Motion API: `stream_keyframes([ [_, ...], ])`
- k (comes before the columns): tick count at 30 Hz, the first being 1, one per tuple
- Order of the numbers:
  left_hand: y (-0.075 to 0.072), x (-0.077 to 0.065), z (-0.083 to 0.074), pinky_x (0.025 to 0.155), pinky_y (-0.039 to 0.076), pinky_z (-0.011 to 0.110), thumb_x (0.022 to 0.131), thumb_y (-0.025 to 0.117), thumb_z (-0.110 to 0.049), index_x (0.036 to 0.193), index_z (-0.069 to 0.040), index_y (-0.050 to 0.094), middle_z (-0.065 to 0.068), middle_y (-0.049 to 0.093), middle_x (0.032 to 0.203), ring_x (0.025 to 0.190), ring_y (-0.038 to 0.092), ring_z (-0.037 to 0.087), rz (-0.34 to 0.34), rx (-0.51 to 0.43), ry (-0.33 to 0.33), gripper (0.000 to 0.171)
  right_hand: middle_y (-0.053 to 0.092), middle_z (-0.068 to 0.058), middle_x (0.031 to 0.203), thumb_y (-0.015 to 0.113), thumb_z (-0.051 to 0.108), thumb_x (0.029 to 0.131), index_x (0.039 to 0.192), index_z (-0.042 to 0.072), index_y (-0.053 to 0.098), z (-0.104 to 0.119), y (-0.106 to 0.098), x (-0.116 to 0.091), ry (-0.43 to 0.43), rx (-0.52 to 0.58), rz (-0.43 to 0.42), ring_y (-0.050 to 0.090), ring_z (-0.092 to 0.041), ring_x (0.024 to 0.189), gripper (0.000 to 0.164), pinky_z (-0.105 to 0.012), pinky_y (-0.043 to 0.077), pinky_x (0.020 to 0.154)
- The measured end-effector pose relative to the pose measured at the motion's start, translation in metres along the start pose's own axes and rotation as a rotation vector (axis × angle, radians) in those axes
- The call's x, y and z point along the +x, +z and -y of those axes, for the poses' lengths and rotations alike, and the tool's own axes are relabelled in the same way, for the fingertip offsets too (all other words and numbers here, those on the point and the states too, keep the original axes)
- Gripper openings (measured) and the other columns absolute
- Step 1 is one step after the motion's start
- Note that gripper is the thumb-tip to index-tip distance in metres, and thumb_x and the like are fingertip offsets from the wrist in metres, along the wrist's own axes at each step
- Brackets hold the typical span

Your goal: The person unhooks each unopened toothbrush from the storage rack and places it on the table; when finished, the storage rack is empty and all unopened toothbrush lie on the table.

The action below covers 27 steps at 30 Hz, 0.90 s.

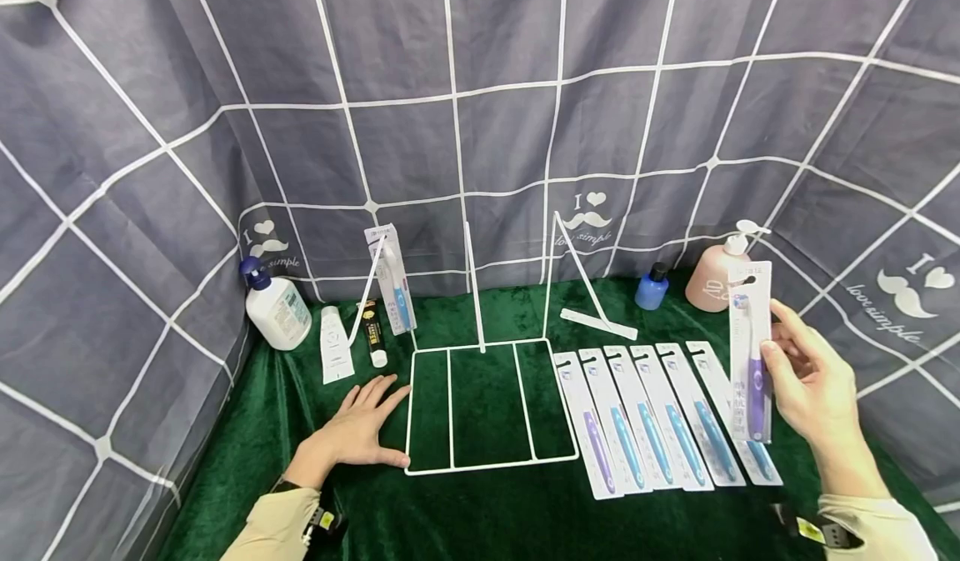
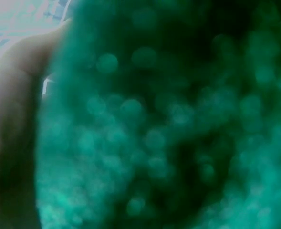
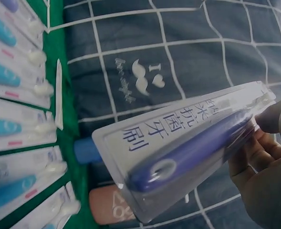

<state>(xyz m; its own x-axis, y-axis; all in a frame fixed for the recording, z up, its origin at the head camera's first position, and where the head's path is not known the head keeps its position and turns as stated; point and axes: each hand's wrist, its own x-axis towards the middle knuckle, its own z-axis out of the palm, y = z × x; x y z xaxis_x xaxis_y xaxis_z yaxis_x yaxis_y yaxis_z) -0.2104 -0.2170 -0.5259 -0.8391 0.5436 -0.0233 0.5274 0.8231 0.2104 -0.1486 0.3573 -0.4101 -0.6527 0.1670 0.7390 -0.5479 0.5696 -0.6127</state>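
Note:
In the head view my right hand (image 1: 813, 373) pinches the edge of a packaged purple toothbrush (image 1: 750, 353), held upright above the right end of a row. The right wrist view shows that toothbrush pack (image 3: 178, 148) tilted, with thumb and fingers at its far end. Below lies the row of several packaged toothbrushes (image 1: 652, 428), the leftmost purple and the others blue. My left hand (image 1: 360, 428) rests spread on the green cloth, its thumb at the front left corner of a white wire rack (image 1: 517, 463). One packaged blue toothbrush (image 1: 393, 282) hangs on the rack's left prong.
At the left stand a white pump bottle (image 1: 277, 311), a white tube (image 1: 335, 344) and a black tube (image 1: 372, 332). Behind the row are a blue bottle (image 1: 652, 288), a pink pump bottle (image 1: 708, 277) and a white strip (image 1: 598, 324). A grey gridded curtain (image 1: 405, 152) encloses the back.

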Motion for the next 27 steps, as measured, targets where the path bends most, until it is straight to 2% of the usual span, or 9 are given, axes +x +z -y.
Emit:
stream_keyframes([
  [5, -0.001, -0.001, -0.001, 0.101, 0.018, 0.061, 0.054, 0.055, -0.083, 0.144, -0.026, 0.026, 0.009, 0.022, 0.149, 0.136, 0.019, 0.032, 0.003, -0.003, -0.004, 0.111, 0.057, 0.013, 0.084, 0.053, -0.017, 0.078, 0.124, -0.002, 0.054, -0.016, -0.007, -0.002, 0.070, -0.042, 0.003, 0.050, 0.004, 0.068, 0.048, -0.003, 0.040, 0.061],
  [13, -0.004, -0.001, -0.003, 0.102, 0.018, 0.061, 0.055, 0.056, -0.083, 0.144, -0.027, 0.026, 0.009, 0.022, 0.149, 0.136, 0.019, 0.032, 0.017, -0.008, -0.009, 0.110, 0.054, 0.020, 0.079, 0.057, -0.008, 0.081, 0.126, 0.009, 0.056, -0.046, -0.018, -0.007, 0.241, -0.205, 0.019, 0.049, 0.012, 0.063, 0.048, -0.002, 0.038, 0.056],
  [20, -0.005, 0.000, -0.004, 0.102, 0.017, 0.061, 0.055, 0.057, -0.082, 0.145, -0.027, 0.025, 0.009, 0.021, 0.149, 0.137, 0.017, 0.032, 0.026, -0.011, -0.017, 0.109, 0.050, 0.027, 0.075, 0.056, 0.002, 0.085, 0.127, 0.011, 0.056, -0.068, -0.026, -0.011, 0.292, -0.273, 0.084, 0.045, 0.015, 0.057, 0.043, -0.007, 0.035, 0.049],
  [27, -0.005, 0.000, -0.004, 0.103, 0.016, 0.061, 0.055, 0.058, -0.081, 0.145, -0.027, 0.025, 0.009, 0.021, 0.149, 0.137, 0.017, 0.031, 0.031, -0.013, -0.019, 0.109, 0.048, 0.031, 0.073, 0.056, 0.010, 0.087, 0.124, 0.011, 0.057, -0.087, -0.032, -0.015, 0.341, -0.377, 0.153, 0.043, 0.012, 0.058, 0.037, -0.011, 0.034, 0.049],
])
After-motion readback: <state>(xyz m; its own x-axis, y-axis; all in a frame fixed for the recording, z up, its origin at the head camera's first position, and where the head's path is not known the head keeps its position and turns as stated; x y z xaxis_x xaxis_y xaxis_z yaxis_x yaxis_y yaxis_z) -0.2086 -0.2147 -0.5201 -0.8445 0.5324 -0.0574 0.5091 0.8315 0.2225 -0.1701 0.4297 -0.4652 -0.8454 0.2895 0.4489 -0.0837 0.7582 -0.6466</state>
